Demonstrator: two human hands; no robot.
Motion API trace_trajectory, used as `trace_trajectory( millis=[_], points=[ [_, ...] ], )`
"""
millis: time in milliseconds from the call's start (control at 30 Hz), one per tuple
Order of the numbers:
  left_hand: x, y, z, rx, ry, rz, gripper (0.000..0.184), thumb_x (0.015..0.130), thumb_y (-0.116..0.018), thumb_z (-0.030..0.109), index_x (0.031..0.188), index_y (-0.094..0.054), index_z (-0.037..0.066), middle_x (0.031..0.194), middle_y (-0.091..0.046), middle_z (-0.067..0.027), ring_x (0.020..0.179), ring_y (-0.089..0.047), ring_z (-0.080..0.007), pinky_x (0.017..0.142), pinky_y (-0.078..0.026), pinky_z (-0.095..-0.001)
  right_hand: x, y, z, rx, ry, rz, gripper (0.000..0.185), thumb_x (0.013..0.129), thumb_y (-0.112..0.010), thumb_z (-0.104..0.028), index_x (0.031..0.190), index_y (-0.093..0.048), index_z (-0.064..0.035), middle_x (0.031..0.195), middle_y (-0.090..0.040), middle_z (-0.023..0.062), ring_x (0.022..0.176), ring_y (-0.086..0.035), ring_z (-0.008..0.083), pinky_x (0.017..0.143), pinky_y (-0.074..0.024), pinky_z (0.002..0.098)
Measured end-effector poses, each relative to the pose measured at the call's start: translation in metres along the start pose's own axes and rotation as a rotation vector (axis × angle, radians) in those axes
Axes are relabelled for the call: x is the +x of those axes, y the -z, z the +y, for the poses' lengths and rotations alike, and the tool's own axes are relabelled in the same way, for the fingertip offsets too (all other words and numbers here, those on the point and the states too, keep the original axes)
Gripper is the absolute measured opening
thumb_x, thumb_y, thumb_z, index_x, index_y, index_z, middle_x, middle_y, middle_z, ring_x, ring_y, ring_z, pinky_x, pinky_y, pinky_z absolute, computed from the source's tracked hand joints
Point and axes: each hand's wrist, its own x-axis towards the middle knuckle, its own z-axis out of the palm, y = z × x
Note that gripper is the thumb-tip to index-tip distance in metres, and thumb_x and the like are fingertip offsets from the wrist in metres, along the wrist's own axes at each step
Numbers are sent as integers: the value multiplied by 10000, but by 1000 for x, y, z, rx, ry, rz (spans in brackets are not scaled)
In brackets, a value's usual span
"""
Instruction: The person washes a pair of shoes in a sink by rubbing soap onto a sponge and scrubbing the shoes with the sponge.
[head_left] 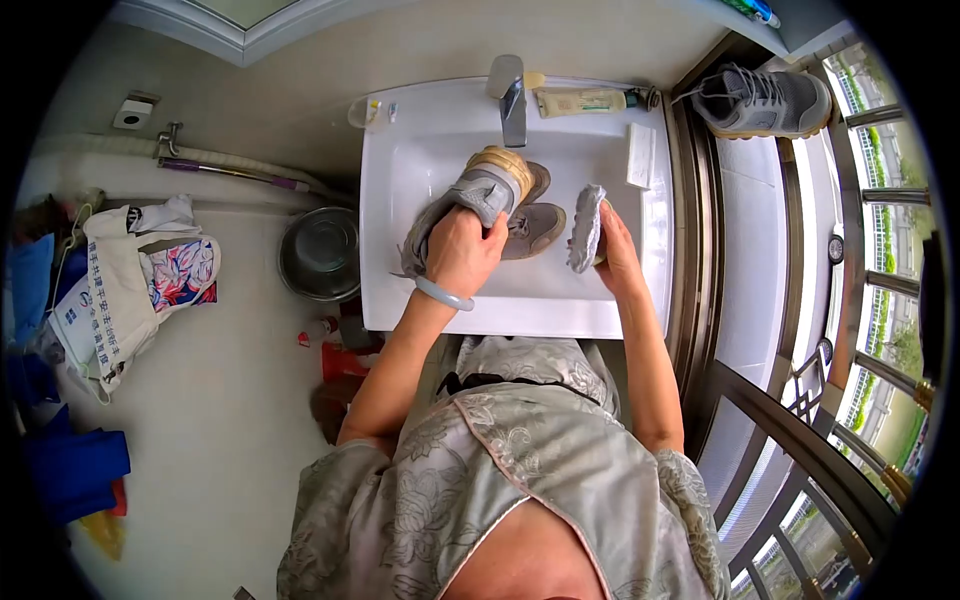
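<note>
In my left hand [465, 250] is a grey sneaker [488, 185] with a tan sole, held tilted over the white sink [620, 315]. My fingers are closed around its opening. Below it in the basin lies more grey footwear [535, 230], partly hidden by the held sneaker. On the right, my right hand [617, 250] grips what looks like a scrubbing brush [586, 228], its whitish, rough side facing the sneaker. A gap separates the brush from the sneaker.
A faucet [510, 100] rises at the sink's back, beside a tube [582, 102]. A white bar [641, 156] rests on the right rim. Another grey sneaker [765, 102] sits on the window ledge. Left of the sink are a dark basin [320, 255] and a cloth bag [120, 290].
</note>
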Motion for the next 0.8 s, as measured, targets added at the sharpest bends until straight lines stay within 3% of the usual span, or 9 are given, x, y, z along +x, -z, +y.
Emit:
trace_trajectory(
  millis=[133,167,200,267,367,467,600,700,800],
  points=[
    [4,-66,-62,63,104,-421,221,862,-655,173,920,-642,-40,792,-659,-223,717,-647,-375,681,-513,-452,6,-46,-2,-156,65,40,596,906,-697,-438,1307,-514,-36,1009,-625,38,940,-624,133,803,-524,318],
    [1,-84,-74,67,100,-438,221,862,-655,173,920,-642,-40,792,-659,-223,717,-647,-375,681,-513,-452,10,-55,3,-342,155,72,622,858,-749,-405,1301,-538,-23,1079,-629,120,1031,-612,232,893,-499,359],
    [-3,-100,-82,-179,164,-464,250,860,-657,187,982,-630,-30,849,-661,-179,768,-642,-306,718,-509,-420,30,-47,34,-585,387,120,598,840,-764,-377,1267,-572,-5,1132,-616,218,1064,-593,328,932,-481,389],
    [-2,-116,-79,-425,232,-495,291,858,-660,200,1043,-619,-20,907,-663,-134,819,-637,-238,755,-506,-389,37,-44,54,-619,376,276,587,837,-759,-367,1252,-584,10,1153,-603,274,1103,-573,372,955,-470,419],
    [6,-126,-67,-1105,739,-428,376,944,-605,303,1173,-585,5,1156,-589,-83,1065,-536,-166,932,-429,-301,41,-27,78,-648,335,355,593,838,-755,-365,1268,-579,5,1168,-599,265,1104,-582,371,963,-470,422],
    [10,-155,-68,-927,707,-335,448,972,-574,364,1225,-577,-6,1167,-599,-82,1069,-549,-170,947,-433,-301,21,-34,71,-296,103,299,600,828,-757,-372,1265,-583,1,1167,-597,264,1102,-585,387,961,-474,437],
    [3,-183,-98,-566,669,-266,535,1031,-450,410,1293,-540,-47,1253,-605,-181,1128,-576,-280,982,-434,-356,16,-42,85,-370,142,366,615,810,-765,-366,1250,-584,24,1139,-623,270,1072,-611,397,934,-492,434],
    [-13,-196,-132,-640,681,-257,486,1050,-455,375,1333,-510,-16,1273,-580,-129,1154,-561,-201,984,-461,-339,52,-36,96,-770,423,536,567,802,-773,-357,1150,-622,65,1062,-676,262,956,-651,400,879,-513,428],
    [-13,-189,-130,-777,779,-271,452,1057,-448,357,1364,-493,28,1265,-587,-113,1129,-578,-196,959,-493,-365,80,-28,77,-664,187,516,563,793,-781,-354,1132,-630,69,983,-694,244,926,-671,368,865,-520,417]
  ],
)
